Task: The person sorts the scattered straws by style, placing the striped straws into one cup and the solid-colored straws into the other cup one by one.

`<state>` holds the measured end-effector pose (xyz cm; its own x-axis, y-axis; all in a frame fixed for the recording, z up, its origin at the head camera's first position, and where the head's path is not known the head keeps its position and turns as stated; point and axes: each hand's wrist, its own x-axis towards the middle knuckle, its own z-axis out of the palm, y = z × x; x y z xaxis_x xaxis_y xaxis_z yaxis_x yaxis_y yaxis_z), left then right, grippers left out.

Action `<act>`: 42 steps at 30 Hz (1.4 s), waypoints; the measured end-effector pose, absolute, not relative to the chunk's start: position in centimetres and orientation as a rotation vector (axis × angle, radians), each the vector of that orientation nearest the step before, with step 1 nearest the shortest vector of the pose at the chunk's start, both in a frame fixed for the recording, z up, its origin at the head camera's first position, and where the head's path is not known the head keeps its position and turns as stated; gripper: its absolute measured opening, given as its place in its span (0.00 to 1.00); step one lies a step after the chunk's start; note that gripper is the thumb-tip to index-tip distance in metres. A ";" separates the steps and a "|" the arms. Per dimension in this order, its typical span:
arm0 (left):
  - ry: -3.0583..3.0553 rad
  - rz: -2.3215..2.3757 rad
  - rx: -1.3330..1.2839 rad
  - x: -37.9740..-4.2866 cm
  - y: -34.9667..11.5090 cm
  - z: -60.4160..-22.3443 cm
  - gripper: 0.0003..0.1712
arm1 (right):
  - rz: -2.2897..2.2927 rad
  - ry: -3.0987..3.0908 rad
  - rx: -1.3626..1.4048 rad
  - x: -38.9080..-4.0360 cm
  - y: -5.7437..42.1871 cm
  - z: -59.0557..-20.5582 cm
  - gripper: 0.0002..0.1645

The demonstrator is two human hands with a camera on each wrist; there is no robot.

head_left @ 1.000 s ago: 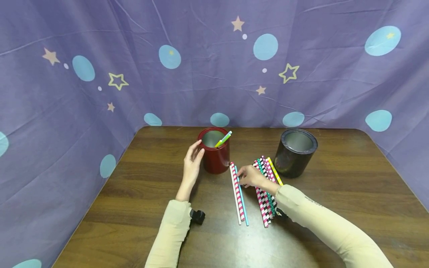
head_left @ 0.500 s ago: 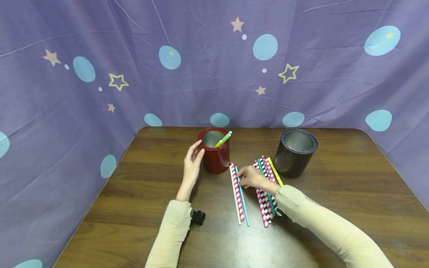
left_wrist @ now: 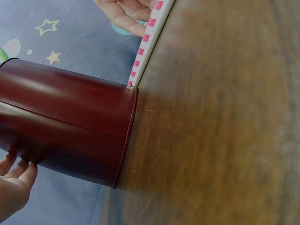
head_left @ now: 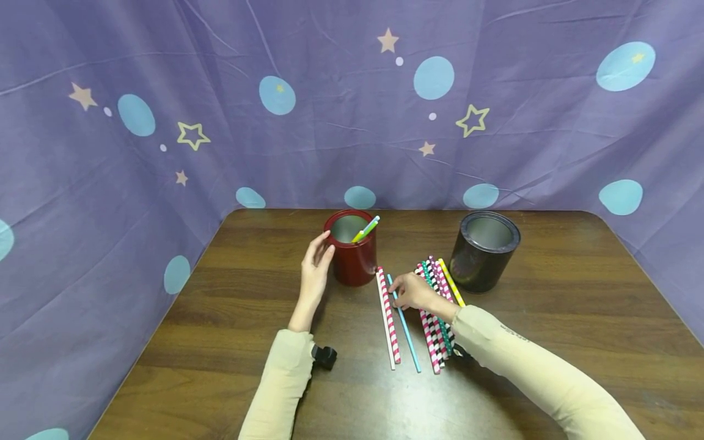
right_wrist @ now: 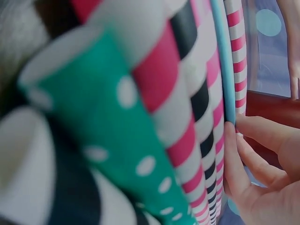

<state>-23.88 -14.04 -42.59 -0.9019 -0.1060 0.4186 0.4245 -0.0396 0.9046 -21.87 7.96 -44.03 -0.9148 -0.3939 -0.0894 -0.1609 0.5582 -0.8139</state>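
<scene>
My left hand (head_left: 315, 275) touches the left side of a red can (head_left: 356, 264) with its fingertips near the rim. In the left wrist view these fingers (left_wrist: 23, 174) lie against the can's dark red wall. A green straw (head_left: 370, 230) and others lean inside the can. My right hand (head_left: 411, 291) pinches a light blue paper straw (head_left: 409, 335) near its far end, between thumb and fingers. To its left lie a pink-striped straw (head_left: 390, 324) and a white straw (head_left: 385, 318). Right of it, partly under my wrist, is a bunch of patterned straws (head_left: 433, 336).
A black can (head_left: 480, 263) stands at the back right, its mouth upward. Beside it lies a yellow straw (head_left: 451, 282) at the bunch's edge. The wooden table (head_left: 220, 330) meets a purple curtain (head_left: 341, 146) at the back.
The blue straw has been drawn away from the pink-striped one, its near end swinging right. My right hand has barely shifted. My left hand stays at the red can.
</scene>
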 end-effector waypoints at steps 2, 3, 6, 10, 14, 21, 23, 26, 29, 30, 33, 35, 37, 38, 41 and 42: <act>-1.875 -1.998 -0.342 -23.9 -14.1 -42.6 0.21 | -1.257 2.559 -0.473 -21.8 7.9 -44.0 0.15; -1.875 -1.994 -0.344 -23.9 -14.1 -42.7 0.21 | -1.243 2.572 -0.481 -21.8 7.9 -44.0 0.14; -1.896 -1.965 -0.345 -23.9 -14.1 -42.7 0.21 | -1.223 2.615 -0.506 -21.6 7.8 -44.0 0.14; -1.914 -1.943 -0.348 -23.5 -14.1 -42.1 0.21 | -1.213 2.661 -0.519 -21.4 7.7 -43.9 0.14; -1.919 -1.940 -0.345 -22.6 -13.7 -41.0 0.20 | -1.178 2.691 -0.484 -21.2 7.6 -43.9 0.14; -1.921 -1.948 -0.331 -22.3 -13.5 -40.4 0.20 | -1.179 2.697 -0.452 -21.1 7.5 -43.8 0.15; -1.919 -1.950 -0.334 -22.4 -13.5 -40.4 0.20 | -1.199 2.680 -0.440 -21.1 7.5 -43.8 0.15; -1.915 -1.951 -0.337 -22.4 -13.5 -40.5 0.20 | -1.220 2.662 -0.435 -21.2 7.6 -43.8 0.15; -1.912 -1.949 -0.344 -22.4 -13.5 -40.5 0.20 | -1.262 2.635 -0.448 -21.1 7.8 -43.7 0.15; -1.911 -1.950 -0.346 -22.4 -13.5 -40.6 0.20 | -1.280 2.623 -0.448 -21.1 7.9 -43.7 0.15; -1.904 -1.950 -0.361 -22.9 -13.8 -41.2 0.20 | -1.356 2.563 -0.430 -21.1 8.2 -43.6 0.16; -1.904 -1.947 -0.365 -23.2 -13.9 -41.6 0.20 | -1.406 2.513 -0.401 -21.2 8.4 -43.6 0.17; -1.900 -1.945 -0.373 -23.5 -14.0 -42.1 0.20 | -1.445 2.476 -0.375 -21.2 8.5 -43.4 0.18; -1.899 -1.944 -0.373 -23.7 -14.1 -42.3 0.20 | -1.465 2.462 -0.357 -21.2 8.5 -43.2 0.19; -1.897 -1.952 -0.369 -23.8 -14.1 -42.4 0.21 | -1.525 2.427 -0.329 -21.2 8.7 -42.8 0.19; -1.890 -1.961 -0.369 -23.9 -14.2 -42.7 0.21 | -1.543 2.421 -0.324 -21.2 8.7 -42.7 0.20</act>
<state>-23.95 -14.18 -42.74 -0.8892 -0.0955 0.4475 0.4507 -0.0139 0.8926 -21.18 8.69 -42.66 -0.9436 -0.3182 -0.0913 -0.0517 0.4139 -0.9089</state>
